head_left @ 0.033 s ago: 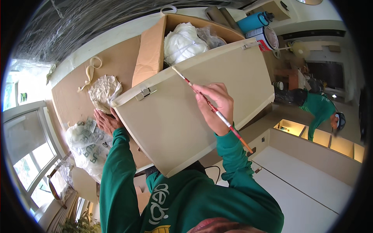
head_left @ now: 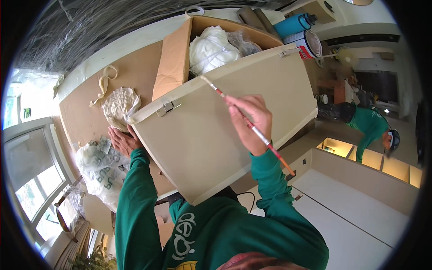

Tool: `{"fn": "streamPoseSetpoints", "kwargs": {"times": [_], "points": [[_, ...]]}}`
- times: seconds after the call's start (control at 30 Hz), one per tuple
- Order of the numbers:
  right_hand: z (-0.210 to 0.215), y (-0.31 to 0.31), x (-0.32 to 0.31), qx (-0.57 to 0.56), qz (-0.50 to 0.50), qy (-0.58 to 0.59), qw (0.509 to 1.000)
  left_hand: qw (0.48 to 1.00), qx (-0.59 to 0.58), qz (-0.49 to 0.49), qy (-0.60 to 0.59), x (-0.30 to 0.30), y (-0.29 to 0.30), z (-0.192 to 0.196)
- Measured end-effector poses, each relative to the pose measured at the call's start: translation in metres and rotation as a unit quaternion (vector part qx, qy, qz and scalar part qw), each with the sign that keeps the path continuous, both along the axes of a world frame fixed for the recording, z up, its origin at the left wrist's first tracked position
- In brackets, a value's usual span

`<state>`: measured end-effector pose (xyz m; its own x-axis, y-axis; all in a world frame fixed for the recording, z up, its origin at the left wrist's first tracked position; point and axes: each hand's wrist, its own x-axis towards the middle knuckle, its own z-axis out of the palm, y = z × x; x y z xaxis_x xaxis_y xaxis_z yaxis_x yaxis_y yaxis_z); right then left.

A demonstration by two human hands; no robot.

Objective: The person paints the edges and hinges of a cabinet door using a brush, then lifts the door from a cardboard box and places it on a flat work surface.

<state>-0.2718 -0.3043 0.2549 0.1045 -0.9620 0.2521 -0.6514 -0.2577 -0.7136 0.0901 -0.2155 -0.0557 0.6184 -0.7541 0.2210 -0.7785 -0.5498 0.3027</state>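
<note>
R hand (head_left: 250, 121) holds brush (head_left: 245, 120) on beige panel (head_left: 211, 139), L hand (head_left: 122, 140) steadies edge

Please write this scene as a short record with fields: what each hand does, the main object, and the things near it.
Right hand: the right hand holds a thin paintbrush, tip touching the panel near its upper edge.
Left hand: the left hand lies flat on the brown cardboard sheet, at the panel's left corner.
Main object: a beige cabinet panel with a metal hinge.
Behind it: an open cardboard box with white wrapping inside.
Left side: a crumpled cloth and a plastic bag.
Far right: another person in green, bending.
</note>
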Motion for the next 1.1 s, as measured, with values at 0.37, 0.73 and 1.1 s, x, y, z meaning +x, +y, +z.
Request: {"fn": "streamPoseSetpoints", "kwargs": {"times": [0.37, 0.73, 1.1], "points": [[0.006, -0.021, -0.020, -0.019, -0.014, 0.042, 0.999, 1.000, -0.014, -0.007, -0.020, -0.002, 0.000, 0.004], [0.020, -0.031, -0.030, -0.028, -0.039, 0.076, 0.996, 1.000, 0.003, -0.002, -0.005, -0.004, 0.000, 0.008], [0.019, -0.026, -0.013, -0.006, 0.010, 0.046, 0.999, 1.000, 0.007, -0.002, -0.002, -0.003, 0.000, 0.006]]}}
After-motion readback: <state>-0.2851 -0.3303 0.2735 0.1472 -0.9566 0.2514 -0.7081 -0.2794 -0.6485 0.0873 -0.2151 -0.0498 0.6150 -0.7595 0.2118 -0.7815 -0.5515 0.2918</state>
